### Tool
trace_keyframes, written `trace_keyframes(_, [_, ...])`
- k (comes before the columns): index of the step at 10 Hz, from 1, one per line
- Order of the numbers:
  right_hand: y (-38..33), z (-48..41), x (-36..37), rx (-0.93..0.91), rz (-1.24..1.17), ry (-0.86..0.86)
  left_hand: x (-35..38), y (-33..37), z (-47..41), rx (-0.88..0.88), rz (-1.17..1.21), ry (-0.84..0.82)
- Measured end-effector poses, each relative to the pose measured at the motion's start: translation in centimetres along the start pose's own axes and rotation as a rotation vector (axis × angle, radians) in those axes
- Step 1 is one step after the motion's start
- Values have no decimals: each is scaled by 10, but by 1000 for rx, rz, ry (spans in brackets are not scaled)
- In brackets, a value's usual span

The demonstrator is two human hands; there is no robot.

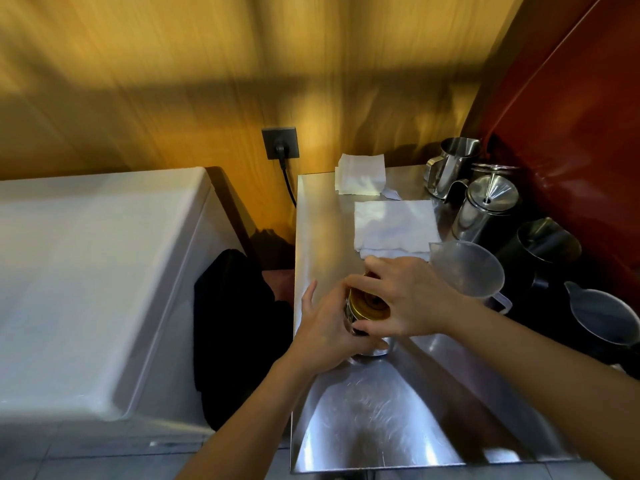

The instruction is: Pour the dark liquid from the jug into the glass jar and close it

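Now closing: left hand [329, 327] clasping glass jar [367, 344] on desk [322, 230], right hand [408, 299] gripping gold lid [363, 304] above. Likely next: twisting lid tight.

Count: 1 jar [367, 308], 1 gold lid [365, 303], 2 white cloths [360, 173] [394, 225], 2 steel pitchers [453, 164] [485, 211], 1 black pitcher [540, 251], 2 clear plastic jugs [465, 268] [602, 318].

left hand [329, 327] bare | right hand [412, 303] bare | forearms apparently sleeveless
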State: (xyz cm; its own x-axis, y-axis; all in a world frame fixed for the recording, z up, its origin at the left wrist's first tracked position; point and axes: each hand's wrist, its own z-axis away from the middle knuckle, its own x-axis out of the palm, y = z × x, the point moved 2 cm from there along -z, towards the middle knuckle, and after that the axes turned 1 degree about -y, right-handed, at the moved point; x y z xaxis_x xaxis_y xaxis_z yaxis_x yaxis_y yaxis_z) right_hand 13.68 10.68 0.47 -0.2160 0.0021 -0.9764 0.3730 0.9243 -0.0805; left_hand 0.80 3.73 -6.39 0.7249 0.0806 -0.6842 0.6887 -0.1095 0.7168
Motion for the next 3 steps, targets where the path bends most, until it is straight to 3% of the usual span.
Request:
trace_keyframes(2, [7, -1, -9, 237, -332, 35, -16, 3, -2, -74, 173, -18])
trace_keyframes(3, [16, -2, -12, 325, -355, -22, -32, 6, -5, -87, 199, 15])
